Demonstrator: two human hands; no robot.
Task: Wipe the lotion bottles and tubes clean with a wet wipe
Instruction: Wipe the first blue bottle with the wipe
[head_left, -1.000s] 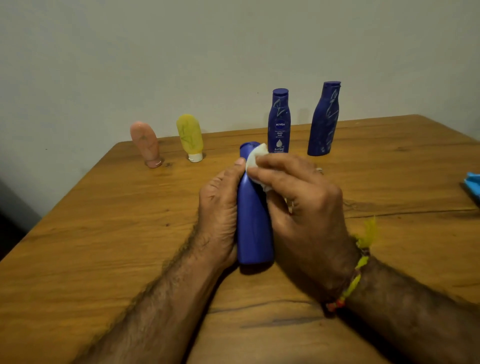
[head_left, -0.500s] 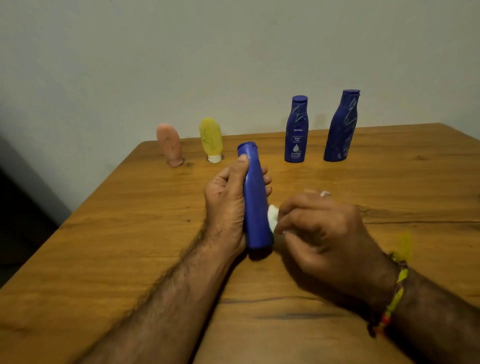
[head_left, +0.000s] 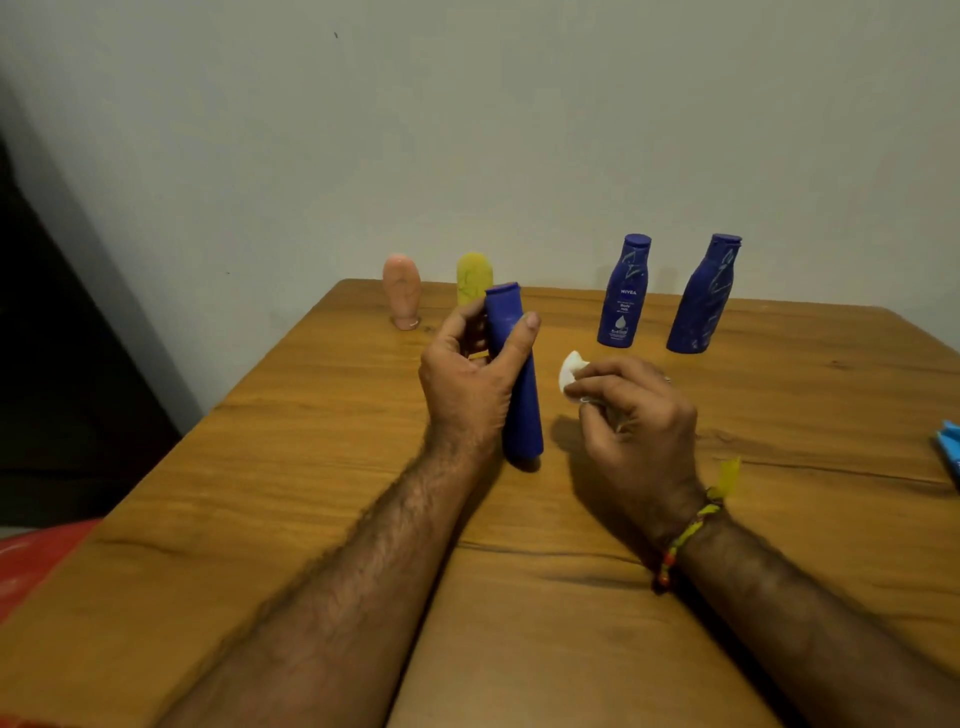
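Note:
My left hand grips a plain blue bottle, upright and slightly tilted, its base on the wooden table. My right hand pinches a small white wet wipe just right of the bottle, not touching it. Along the far edge stand a pink tube and a yellow tube, the yellow one partly hidden behind the held bottle. Right of them stand a labelled blue bottle and another blue bottle with scribbled marks.
A light blue object lies at the table's right edge, cut off by the frame. Something red shows past the left edge. A pale wall stands right behind the table.
My right hand slid the wipe down the bottle, then drew away to the right. My left hand shifted its grip higher on the bottle. The view moved back and to the left.

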